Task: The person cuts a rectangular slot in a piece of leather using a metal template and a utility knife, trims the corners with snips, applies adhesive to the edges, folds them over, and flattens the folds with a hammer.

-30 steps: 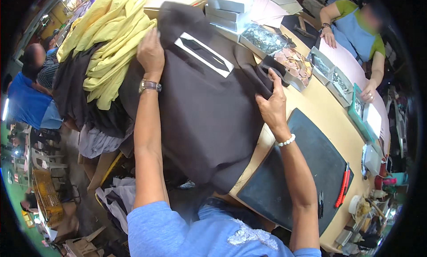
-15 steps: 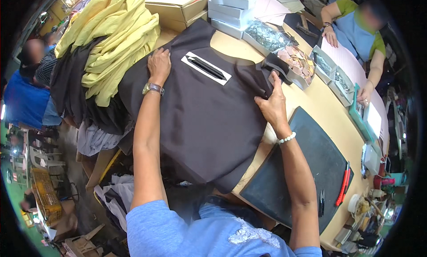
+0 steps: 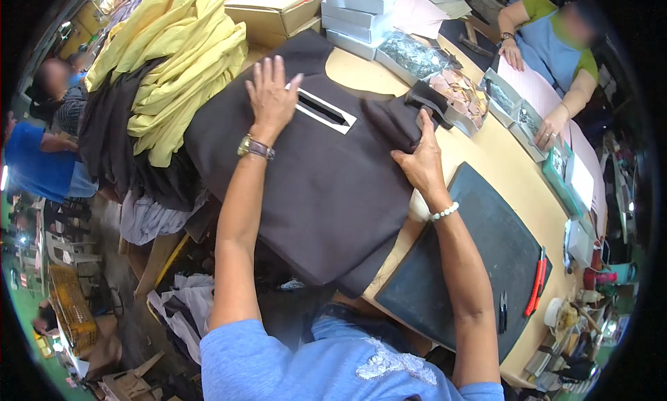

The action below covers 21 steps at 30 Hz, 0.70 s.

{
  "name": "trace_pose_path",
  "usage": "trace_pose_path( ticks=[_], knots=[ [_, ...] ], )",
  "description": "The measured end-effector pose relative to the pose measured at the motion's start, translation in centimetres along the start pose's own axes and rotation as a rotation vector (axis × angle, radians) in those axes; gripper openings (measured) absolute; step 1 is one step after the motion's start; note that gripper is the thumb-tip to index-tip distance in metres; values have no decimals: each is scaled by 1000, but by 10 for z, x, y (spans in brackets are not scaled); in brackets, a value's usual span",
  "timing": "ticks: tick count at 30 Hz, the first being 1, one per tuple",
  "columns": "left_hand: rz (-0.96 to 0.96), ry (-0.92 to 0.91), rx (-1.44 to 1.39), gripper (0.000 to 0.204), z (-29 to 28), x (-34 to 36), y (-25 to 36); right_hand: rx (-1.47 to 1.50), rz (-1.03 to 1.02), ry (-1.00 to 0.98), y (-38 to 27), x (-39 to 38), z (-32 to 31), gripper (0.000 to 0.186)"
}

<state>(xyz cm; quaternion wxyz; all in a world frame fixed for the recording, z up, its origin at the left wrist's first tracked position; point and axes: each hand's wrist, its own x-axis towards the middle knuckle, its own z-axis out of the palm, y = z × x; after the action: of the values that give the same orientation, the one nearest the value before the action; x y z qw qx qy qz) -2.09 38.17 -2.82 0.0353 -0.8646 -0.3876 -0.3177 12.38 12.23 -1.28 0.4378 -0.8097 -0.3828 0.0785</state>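
Note:
A dark brown cut garment piece [image 3: 326,186] lies spread over the table in front of me. On its upper part is a narrow white rectangular frame [image 3: 342,128] around a long black slot, one end close to my left fingers. My left hand [image 3: 273,101] rests flat on the cloth with fingers spread. At the cloth's right side my right hand [image 3: 422,163] holds its bunched edge, thumb on top and the other fingers partly hidden. Just beyond the right fingertips sits a dark, tape-dispenser-like object [image 3: 427,99]; its exact kind is unclear.
Yellow cloth [image 3: 184,68] is heaped at left. Pale boxes [image 3: 354,22] and trays of small parts [image 3: 458,99] line the far side. A dark cutting mat [image 3: 465,262] bears a red cutter [image 3: 536,288] and small snips [image 3: 503,312]. A co-worker's hand [image 3: 554,127] reaches over a tray at right.
My left hand has lifted off the cloth's upper left edge and moved right, beside the white frame, fingers now spread. The cloth has shifted slightly left. The co-worker's hand has moved up-left among the trays.

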Motion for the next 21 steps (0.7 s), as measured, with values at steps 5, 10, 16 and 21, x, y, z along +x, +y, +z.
trace_pose_path(
  ticks=[5,10,16,21],
  knots=[
    [84,-343,-60,80,10,-28,39,305,139,76,-2,29,-9,92],
    [44,-360,-61,82,13,-26,37,487,36,304,2,57,-47,70],
    [22,-395,-18,78,6,-23,57,-120,121,16,43,29,-36,57],
    [-8,-405,-34,75,14,-38,74,-372,126,74,13,25,-4,72]
  ],
)
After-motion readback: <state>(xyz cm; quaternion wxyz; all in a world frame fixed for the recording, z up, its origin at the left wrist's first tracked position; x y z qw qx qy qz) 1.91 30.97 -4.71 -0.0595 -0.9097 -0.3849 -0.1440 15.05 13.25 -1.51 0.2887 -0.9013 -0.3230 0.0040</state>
